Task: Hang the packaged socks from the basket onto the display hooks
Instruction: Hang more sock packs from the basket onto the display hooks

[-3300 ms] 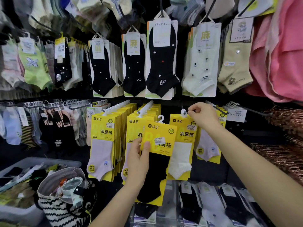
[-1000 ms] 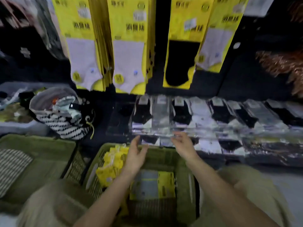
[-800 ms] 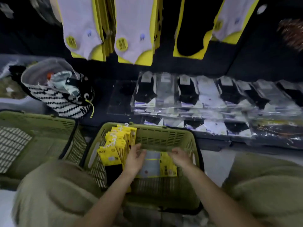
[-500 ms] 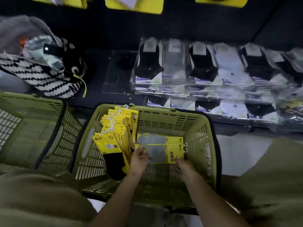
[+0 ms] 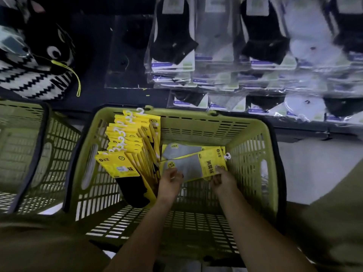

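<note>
Inside the green basket (image 5: 196,114), the left hand (image 5: 170,181) and the right hand (image 5: 222,179) each pinch one end of the flat-lying grey sock pack (image 5: 188,165), probably to lift it level and keep its white hook (image 5: 227,156) free.

light: we see a dim scene, brightest on the yellow sock packs (image 5: 125,165) | glare: soft sheen on the clear-wrapped packs (image 5: 216,55) | blur: we find the top right smeared | edges: straight lines bow, corners darken
</note>
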`<state>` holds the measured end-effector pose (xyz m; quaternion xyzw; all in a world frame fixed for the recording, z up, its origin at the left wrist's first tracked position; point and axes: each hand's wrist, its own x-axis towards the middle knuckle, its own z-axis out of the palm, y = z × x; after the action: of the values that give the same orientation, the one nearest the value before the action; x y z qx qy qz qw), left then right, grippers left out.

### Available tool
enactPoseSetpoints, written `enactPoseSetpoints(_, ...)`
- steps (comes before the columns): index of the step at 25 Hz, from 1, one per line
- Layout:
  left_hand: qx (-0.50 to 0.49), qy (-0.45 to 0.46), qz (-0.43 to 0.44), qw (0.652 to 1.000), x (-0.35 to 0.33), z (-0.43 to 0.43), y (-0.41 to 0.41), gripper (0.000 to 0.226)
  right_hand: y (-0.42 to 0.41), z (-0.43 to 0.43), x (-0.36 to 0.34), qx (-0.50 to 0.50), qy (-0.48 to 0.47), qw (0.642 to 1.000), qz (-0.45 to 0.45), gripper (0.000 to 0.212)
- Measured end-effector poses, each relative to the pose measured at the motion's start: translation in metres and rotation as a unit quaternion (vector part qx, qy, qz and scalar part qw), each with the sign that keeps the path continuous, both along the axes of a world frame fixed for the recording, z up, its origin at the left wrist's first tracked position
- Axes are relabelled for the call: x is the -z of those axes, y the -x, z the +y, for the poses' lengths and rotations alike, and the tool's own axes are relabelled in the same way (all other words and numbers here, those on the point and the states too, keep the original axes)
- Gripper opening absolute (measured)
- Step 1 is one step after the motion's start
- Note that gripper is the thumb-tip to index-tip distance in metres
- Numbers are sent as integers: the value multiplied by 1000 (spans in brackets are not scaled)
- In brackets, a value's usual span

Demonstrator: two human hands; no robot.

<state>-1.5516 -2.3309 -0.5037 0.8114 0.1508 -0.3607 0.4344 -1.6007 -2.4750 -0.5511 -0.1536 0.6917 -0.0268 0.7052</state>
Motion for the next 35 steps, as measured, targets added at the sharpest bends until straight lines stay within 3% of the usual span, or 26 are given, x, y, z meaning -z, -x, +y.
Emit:
enactPoseSetpoints(4, -6, 0, -9, 1000, 3, -1, 0, 31, -13, -3, 5, 35, -5, 999, -6, 7)
enactPoseSetpoints(7, -13, 3, -13, 1000, 3, 0, 0, 30, -13, -5, 11, 2, -6, 1000, 6, 13)
enactPoseSetpoints(9, -14, 8, -18, 1000, 3, -1, -1, 28, -13, -5, 12, -12, 5, 1000, 27, 6)
enactPoseSetpoints(12, -16, 23, -31, 999, -4, -1, -3, 22, -12, 3, 6, -11, 69, 997, 31, 24)
enactPoseSetpoints(14, -44, 31, -87, 995, -18, 2, -6, 12, -12, 12, -5, -22, 168, 985, 20, 27)
enactPoseSetpoints(17, -154, 51, -206, 965, -46, 21, -15, 12, -8, 24, -35, -159, 328, 930, -40, 19)
enactPoseSetpoints(20, -302, 67, -250, 918, -67, 52, -33, 12, -9, 25, -73, -328, 465, 819, -75, 13)
enactPoseSetpoints(22, -391, 78, -191, 897, -69, 72, -48, 22, -13, 30, -95, -388, 487, 775, -114, 15)
enactPoseSetpoints(26, -439, 112, -16, 891, -56, 97, -67, 52, -26, 71, -127, -438, 449, 749, -212, 9)
enactPoseSetpoints(29, -425, 169, -11, 889, -49, 106, -72, 47, -49, 103, -142, -476, 418, 730, -256, 10)
enactPoseSetpoints(32, -415, 158, -16, 896, -46, 111, -71, 46, -65, 100, -152, -457, 452, 726, -245, 8)
enactPoseSetpoints(35, -387, 178, -9, 905, -40, 110, -70, 54, -65, 79, -153, -426, 452, 749, -230, 13)
